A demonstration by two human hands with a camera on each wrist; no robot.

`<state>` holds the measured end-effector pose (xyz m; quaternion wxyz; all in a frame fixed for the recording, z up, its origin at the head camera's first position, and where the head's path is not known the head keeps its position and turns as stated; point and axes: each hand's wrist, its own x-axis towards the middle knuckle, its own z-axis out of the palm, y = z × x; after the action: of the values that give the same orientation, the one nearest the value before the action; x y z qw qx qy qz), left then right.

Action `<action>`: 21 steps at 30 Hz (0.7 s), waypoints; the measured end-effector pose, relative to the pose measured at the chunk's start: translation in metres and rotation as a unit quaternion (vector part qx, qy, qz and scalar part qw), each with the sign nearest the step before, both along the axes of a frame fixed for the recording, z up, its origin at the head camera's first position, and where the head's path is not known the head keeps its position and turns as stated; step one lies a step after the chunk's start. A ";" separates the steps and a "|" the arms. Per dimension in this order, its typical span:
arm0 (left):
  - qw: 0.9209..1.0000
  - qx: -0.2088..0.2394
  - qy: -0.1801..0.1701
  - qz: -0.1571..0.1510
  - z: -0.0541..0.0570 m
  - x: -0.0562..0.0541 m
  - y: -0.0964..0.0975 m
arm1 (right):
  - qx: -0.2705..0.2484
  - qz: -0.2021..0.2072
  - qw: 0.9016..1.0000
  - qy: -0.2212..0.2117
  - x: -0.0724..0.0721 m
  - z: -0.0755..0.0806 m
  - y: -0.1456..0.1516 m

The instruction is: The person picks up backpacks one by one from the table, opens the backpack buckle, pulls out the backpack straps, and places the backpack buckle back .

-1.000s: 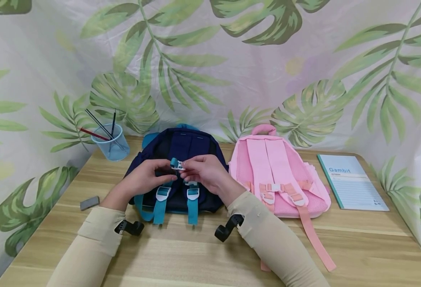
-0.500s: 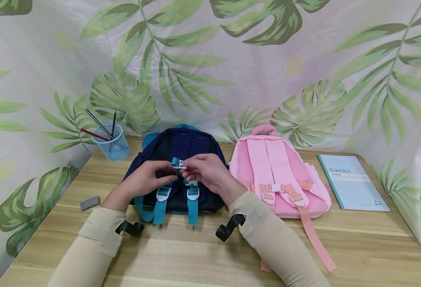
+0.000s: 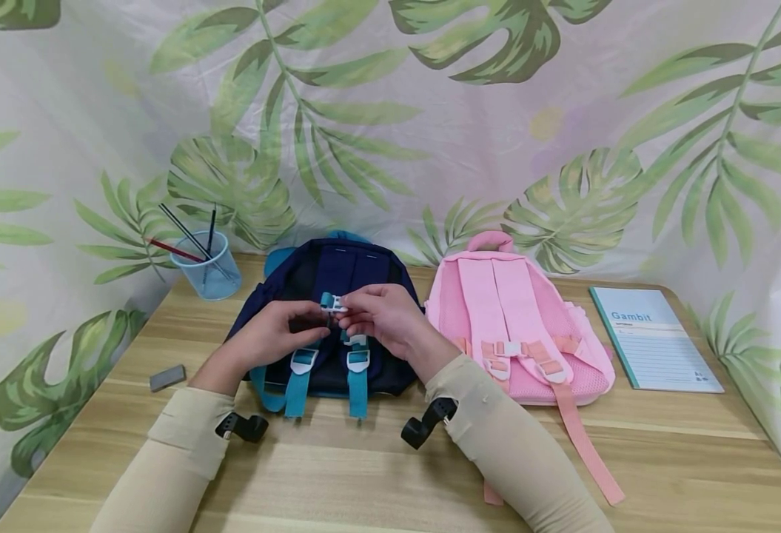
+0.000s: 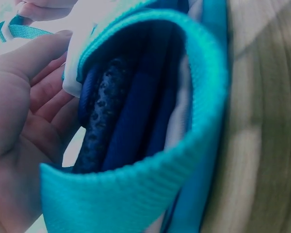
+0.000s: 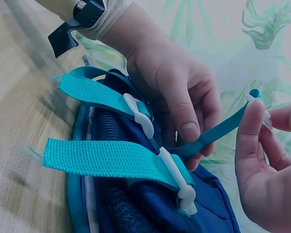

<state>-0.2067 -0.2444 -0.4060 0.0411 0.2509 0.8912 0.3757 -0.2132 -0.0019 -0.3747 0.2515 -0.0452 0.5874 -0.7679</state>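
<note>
A dark blue backpack (image 3: pixel 390 268) with teal straps lies with its back panel up. Above it, my right hand (image 3: pixel 390 320) pinches a small white plastic buckle (image 3: pixel 334 303) threaded with teal webbing. My left hand (image 3: pixel 273 334) is just left of the buckle; in the right wrist view its thumb and fingers pinch the teal chest strap (image 5: pixel 222 127) that runs to the buckle. Two white strap adjusters (image 3: pixel 358 360) with hanging teal tails sit below the hands. In the left wrist view a teal strap loop (image 4: pixel 203 111) covers part of the left hand.
A pink backpack (image 3: pixel 446 296) lies to the right, its loose strap (image 3: pixel 586 444) trailing toward the front. A notebook (image 3: pixel 657 348) is at the far right. On the left stand a blue mesh pen cup (image 3: pixel 212 277) with pencils and, nearer, a grey eraser (image 3: pixel 166 377).
The buckle and the right hand's fingertips have shifted very slightly to the right. The left hand has come along a little, and both hands keep their grips.
</note>
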 end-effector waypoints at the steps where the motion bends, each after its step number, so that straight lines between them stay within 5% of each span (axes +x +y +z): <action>1: 1.000 0.002 0.000 -0.001 0.000 0.000 0.000 | 0.000 -0.001 1.000 0.001 0.000 0.000 0.000; 21: 1.000 0.009 0.000 -0.004 -0.007 -0.001 0.000 | -0.010 -0.014 1.000 0.008 0.003 0.005 0.002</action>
<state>-0.2077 -0.2445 -0.4125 0.0403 0.2549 0.8867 0.3837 -0.2102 0.0001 -0.3702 0.2358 -0.0457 0.5825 -0.7765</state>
